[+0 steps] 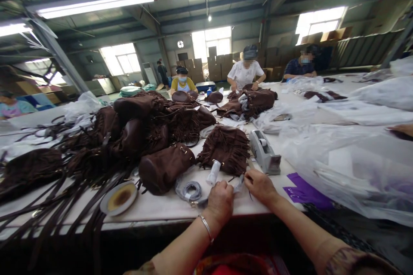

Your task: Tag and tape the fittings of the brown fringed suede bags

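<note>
My left hand [221, 202], with a bangle at the wrist, is closed at the table's front edge. Across a small gap, my right hand [260, 185] is pinched shut. A thin, see-through grey strip [238, 185] spans the space between my fingers; its exact kind is unclear. Just behind my left hand stands a small white roll [213, 172]. To its left lies a coiled grey strap [191, 190] in clear wrapping. Beyond my hands rests a fringed dark brown bag [224, 148], and beside it a smooth brown bucket bag [166, 167] on its side.
A grey tape dispenser [265, 152] stands behind my right hand. Brown bags [142, 116] with trailing straps pile up at left, near a stained round dish [118, 198]. Plastic bags [342, 163] and a purple piece [306, 191] lie at right. Co-workers [247, 71] sit across the table.
</note>
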The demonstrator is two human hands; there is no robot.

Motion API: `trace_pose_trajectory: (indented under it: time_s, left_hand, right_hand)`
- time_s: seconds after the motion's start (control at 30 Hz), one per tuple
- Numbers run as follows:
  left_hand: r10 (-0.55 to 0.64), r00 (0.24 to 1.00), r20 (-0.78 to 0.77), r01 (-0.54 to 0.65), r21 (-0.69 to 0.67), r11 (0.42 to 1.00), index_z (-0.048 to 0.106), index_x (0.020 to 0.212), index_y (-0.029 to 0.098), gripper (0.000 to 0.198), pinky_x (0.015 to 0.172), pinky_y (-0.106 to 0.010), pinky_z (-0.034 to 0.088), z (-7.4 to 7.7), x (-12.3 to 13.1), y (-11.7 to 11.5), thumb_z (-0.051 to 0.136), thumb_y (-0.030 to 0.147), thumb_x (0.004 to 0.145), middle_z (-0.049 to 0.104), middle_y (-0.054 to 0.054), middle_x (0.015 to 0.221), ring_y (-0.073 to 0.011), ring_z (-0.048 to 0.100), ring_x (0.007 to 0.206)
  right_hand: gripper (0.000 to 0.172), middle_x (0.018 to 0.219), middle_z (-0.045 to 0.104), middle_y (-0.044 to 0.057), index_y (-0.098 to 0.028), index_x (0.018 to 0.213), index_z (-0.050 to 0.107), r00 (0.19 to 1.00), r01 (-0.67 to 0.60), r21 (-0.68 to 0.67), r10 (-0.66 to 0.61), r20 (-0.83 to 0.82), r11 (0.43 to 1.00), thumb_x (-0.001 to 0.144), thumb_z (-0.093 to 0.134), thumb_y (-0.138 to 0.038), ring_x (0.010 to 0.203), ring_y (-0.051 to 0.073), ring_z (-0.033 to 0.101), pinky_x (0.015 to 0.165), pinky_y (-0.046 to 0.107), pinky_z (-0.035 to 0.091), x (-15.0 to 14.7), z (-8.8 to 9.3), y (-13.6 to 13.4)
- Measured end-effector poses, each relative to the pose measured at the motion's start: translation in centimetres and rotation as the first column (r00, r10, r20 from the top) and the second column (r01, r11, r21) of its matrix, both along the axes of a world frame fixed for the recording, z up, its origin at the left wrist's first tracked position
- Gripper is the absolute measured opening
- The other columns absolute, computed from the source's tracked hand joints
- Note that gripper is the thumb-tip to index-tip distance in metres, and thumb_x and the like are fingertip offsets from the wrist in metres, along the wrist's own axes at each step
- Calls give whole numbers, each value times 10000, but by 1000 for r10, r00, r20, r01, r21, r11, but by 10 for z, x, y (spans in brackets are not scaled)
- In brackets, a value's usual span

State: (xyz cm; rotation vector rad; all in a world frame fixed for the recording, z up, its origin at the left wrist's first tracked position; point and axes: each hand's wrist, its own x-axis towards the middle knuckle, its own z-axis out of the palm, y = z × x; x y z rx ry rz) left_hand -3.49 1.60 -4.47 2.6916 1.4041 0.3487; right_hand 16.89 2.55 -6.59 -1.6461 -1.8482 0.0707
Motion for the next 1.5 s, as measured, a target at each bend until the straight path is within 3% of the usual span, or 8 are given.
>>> trace_pose_trajectory:
  time_s: [0.1,0.3,0.5,0.7,1.0,1.33,1.4,1.5]
  left_hand:
    - [-11,1000,-8,12,23,1000,646,914,171,178,772,-350,482,-4,1,0,475,121,908,617,-95,947,-242,574,897]
    - [-9,999,-36,11,33,999,651,918,161,166,780,-370,500,-5,3,-2,503,92,889,621,-92,931,-251,585,903]
    - [18,998,-56,-16,20,1000,655,943,155,164,775,-373,517,0,5,-16,501,108,914,622,-92,934,-246,594,908]
    - [-3,996,-84,2,-11,1000,661,941,146,163,769,-377,526,4,6,-25,500,125,929,625,-103,929,-253,595,921]
    - [-29,997,-72,27,-19,999,647,958,139,162,757,-381,524,5,3,-24,486,139,941,626,-105,943,-255,594,909]
    - [8,998,-61,-11,-52,999,645,964,136,192,753,-388,522,8,3,-25,454,126,947,625,-113,978,-266,597,928]
    - [-2,998,-57,-1,-55,998,645,964,136,189,754,-388,521,8,3,-25,457,132,948,625,-113,977,-265,597,929]
    - [-10,999,-43,8,-51,999,638,998,128,193,746,-377,518,5,3,-24,451,129,949,625,-114,964,-260,595,917]
  right_hand:
    - [156,742,601,39,-210,702,546,997,74,21,-74,-12,997,838,468,-216,728,202,585,696,307,412,4,-3,0]
    - [148,833,642,36,-197,872,601,985,12,-40,-19,-169,999,864,499,-304,687,175,584,709,303,437,5,3,-2]
    - [260,678,610,10,-221,674,553,987,36,-127,-56,-152,991,865,522,-395,665,186,581,667,299,410,-6,9,1]
    - [253,691,600,43,-226,658,521,984,171,-4,-171,-54,985,871,459,-349,660,197,556,659,309,402,6,2,-1]
    - [259,714,633,33,-218,679,587,995,37,-146,-51,-89,989,863,513,-384,704,197,584,694,305,412,-7,11,-2]
    - [221,785,617,79,-212,767,564,996,87,88,-89,15,992,925,449,-314,781,240,605,772,373,481,-3,10,-4]
    - [196,951,655,121,-183,934,612,1000,9,141,-10,11,990,925,426,-247,928,254,628,869,395,491,-6,19,-13]
    - [361,1199,642,120,-187,1209,581,947,-318,31,316,54,948,888,421,-144,1123,224,605,980,367,477,-19,30,-31]
